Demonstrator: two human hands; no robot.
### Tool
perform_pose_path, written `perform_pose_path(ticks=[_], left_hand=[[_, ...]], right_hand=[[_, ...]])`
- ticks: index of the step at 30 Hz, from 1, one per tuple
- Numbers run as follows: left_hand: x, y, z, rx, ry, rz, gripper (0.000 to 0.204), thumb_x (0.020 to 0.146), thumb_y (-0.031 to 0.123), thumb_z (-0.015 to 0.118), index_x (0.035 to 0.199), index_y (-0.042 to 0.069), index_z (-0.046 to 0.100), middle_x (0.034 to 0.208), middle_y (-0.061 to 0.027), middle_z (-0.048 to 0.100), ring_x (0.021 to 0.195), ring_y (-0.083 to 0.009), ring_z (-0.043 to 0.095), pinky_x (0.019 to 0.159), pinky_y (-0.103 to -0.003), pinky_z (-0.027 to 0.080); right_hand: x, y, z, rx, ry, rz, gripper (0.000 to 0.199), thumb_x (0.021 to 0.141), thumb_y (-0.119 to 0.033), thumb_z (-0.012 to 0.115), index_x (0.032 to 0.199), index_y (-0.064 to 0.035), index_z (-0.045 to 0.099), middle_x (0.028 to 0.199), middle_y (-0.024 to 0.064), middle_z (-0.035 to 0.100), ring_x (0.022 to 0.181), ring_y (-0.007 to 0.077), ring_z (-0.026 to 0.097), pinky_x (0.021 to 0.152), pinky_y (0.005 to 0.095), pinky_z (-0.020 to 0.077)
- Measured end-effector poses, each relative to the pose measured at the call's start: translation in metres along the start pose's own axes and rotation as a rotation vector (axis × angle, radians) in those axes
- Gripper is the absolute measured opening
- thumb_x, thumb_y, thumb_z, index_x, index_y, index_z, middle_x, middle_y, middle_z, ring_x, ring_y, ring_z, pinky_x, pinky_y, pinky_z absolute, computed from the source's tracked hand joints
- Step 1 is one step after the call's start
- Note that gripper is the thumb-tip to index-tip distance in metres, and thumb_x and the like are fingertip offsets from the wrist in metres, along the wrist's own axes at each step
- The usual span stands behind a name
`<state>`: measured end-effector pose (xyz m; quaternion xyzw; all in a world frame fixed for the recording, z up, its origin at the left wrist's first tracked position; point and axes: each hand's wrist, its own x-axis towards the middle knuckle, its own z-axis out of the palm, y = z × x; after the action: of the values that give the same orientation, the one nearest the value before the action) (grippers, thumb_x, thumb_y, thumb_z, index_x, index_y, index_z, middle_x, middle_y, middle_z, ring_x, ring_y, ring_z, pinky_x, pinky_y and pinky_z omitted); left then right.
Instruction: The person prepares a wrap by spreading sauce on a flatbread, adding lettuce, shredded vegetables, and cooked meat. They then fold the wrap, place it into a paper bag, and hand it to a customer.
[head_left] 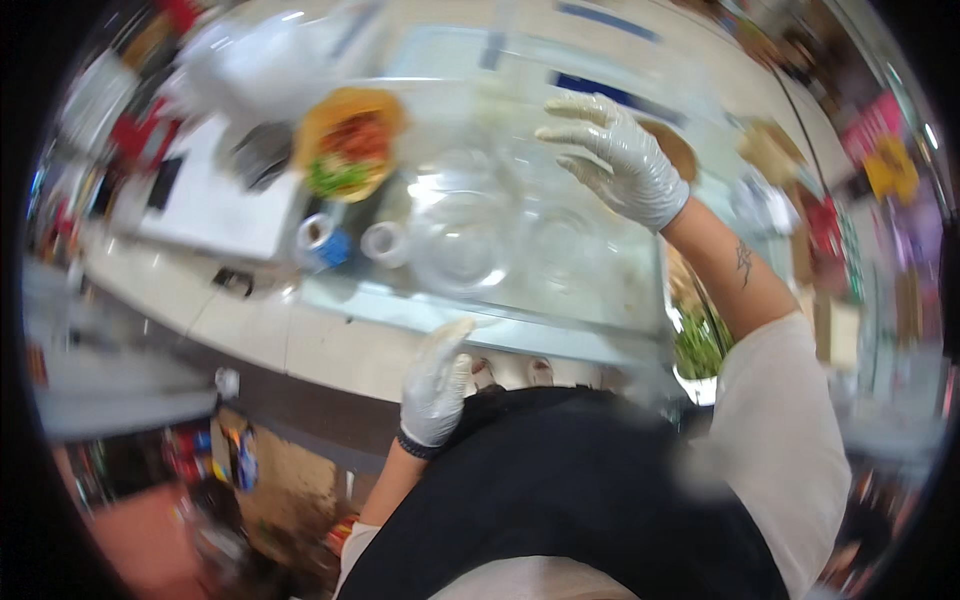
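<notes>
Both my hands wear thin whitish gloves. My right hand (622, 160) is raised over the right side of the glass-topped table (600, 315), fingers spread and holding nothing. My left hand (437, 388) hovers at the table's near edge, in front of my dark apron (590, 480). Its fingers are stretched out and it appears to hold nothing. Between the hands stand clear round bowls or lids (460, 245), blurred by motion. To their left lies an orange-yellow round tray or wrapper (390, 105) with chopped red food (358, 138) and green leaves (335, 178).
Two rolls, one blue and white (325, 245) and one whitish (385, 244), stand by the bowls. A white board (240, 205) with a dark grey bundle (262, 157) lies left. White plastic bags (255, 65) sit at the far left. Leafy greens (702, 345) stand right of the table.
</notes>
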<state>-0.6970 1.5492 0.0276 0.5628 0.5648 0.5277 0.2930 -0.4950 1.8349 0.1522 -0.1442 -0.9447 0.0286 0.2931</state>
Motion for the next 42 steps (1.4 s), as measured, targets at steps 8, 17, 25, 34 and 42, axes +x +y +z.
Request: perform_pose_path(ticks=[8, 17, 25, 34, 42], left_hand=[[0.035, 0.017, 0.054, -0.151, -0.096, 0.182, 0.026, 0.102, 0.011, 0.049, 0.118, -0.003, 0.064, 0.112, -0.018, 0.067, 0.107, -0.029, 0.062, 0.098, -0.041, 0.048], [0.056, 0.078, 0.174, -0.195, -0.29, 0.297, 0.025, 0.102, 0.009, 0.049, 0.119, -0.003, 0.063, 0.115, -0.0177, 0.065, 0.102, -0.0274, 0.063, 0.095, -0.041, 0.05], [0.098, 0.171, 0.31, 0.106, -0.697, 0.511, 0.031, 0.091, -0.003, 0.058, 0.121, -0.003, 0.063, 0.118, -0.0156, 0.066, 0.111, -0.0283, 0.062, 0.1, -0.04, 0.046], [0.108, 0.231, 0.523, 0.059, -1.211, 0.335, 0.027, 0.093, 0.006, 0.055, 0.119, 0.004, 0.058, 0.122, -0.0151, 0.065, 0.087, -0.0199, 0.068, 0.076, -0.032, 0.054], [0.11, 0.203, 0.647, 0.039, -1.346, 0.039, 0.023, 0.094, 0.017, 0.058, 0.113, 0.005, 0.054, 0.112, -0.0116, 0.062, 0.074, -0.0136, 0.06, 0.067, -0.028, 0.052]], right_hand=[[-0.273, 0.005, -0.203, -0.588, 0.19, 0.794, 0.032, 0.096, -0.024, 0.06, 0.123, -0.0091, 0.067, 0.124, 0.0098, 0.067, 0.118, 0.0251, 0.062, 0.103, 0.0369, 0.0468], [-0.497, -0.06, -0.253, -0.603, 0.428, 1.308, 0.027, 0.089, -0.015, 0.068, 0.115, -0.0079, 0.071, 0.112, 0.0149, 0.07, 0.106, 0.0305, 0.066, 0.096, 0.0378, 0.0503], [-0.607, -0.062, -0.241, -0.201, 0.77, 1.549, 0.028, 0.098, -0.018, 0.063, 0.122, -0.0058, 0.069, 0.11, 0.006, 0.069, 0.102, 0.0141, 0.064, 0.087, 0.0285, 0.052], [-0.611, -0.054, -0.268, 0.859, 1.338, 1.411, 0.048, 0.102, -0.036, 0.057, 0.132, 0.0014, 0.056, 0.114, 0.0075, 0.067, 0.079, 0.0076, 0.062, 0.06, 0.0189, 0.0494], [-0.618, -0.05, -0.268, 1.303, 1.532, 1.271, 0.038, 0.103, -0.04, 0.053, 0.117, -0.0049, 0.058, 0.097, 0.0041, 0.064, 0.064, 0.0064, 0.052, 0.054, 0.0179, 0.0451]])
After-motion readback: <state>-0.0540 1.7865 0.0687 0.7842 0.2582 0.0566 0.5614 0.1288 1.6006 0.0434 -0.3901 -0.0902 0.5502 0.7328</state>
